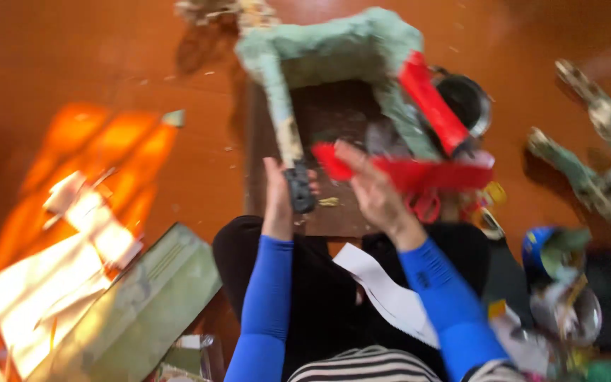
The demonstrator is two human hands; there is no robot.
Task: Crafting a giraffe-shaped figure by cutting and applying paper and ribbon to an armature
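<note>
A pale green papier-mâché animal figure point(334, 46) stands on a dark brown board point(334, 120) on the orange floor. My left hand point(277, 194) grips the lower end of one of its legs, where a dark grey piece point(300, 187) sits. My right hand point(373, 187) holds a red paper strip point(419, 172) that stretches to the right. Another red strip point(433, 102) leans against the figure's other leg. The frame is blurred by motion.
A metal pot point(469, 99) stands behind the figure. Red-handled scissors point(426, 205) lie by the board. A second green figure point(606, 163) lies at right, near containers point(556, 255). Paper and cardboard sheets point(107, 297) cover the floor at left. White paper point(383, 290) rests on my lap.
</note>
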